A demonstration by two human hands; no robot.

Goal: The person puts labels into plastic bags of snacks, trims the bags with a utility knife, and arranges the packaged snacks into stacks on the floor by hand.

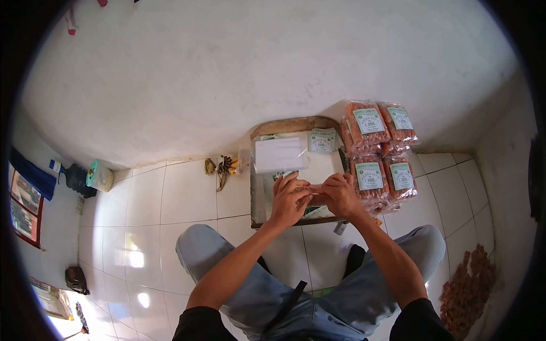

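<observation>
My left hand (290,200) and my right hand (339,196) meet over the front of a low table with a worn wooden rim (253,199). Between them is a small clear plastic packet (317,199) with something reddish-brown in it. Fingers of both hands are closed on its edges and hide much of it. Behind my left hand lies a stack of white sheets (280,153) in clear plastic. Farther back, several green printed labels (322,141) lie at the table's right corner.
Stacked bags of reddish-brown snacks (369,122) with green labels stand right of the table. Bananas (230,165) lie on the tiled floor to the left. A loose reddish-brown pile (469,290) is at lower right. A bucket (100,176) and blue water jug (75,177) stand far left.
</observation>
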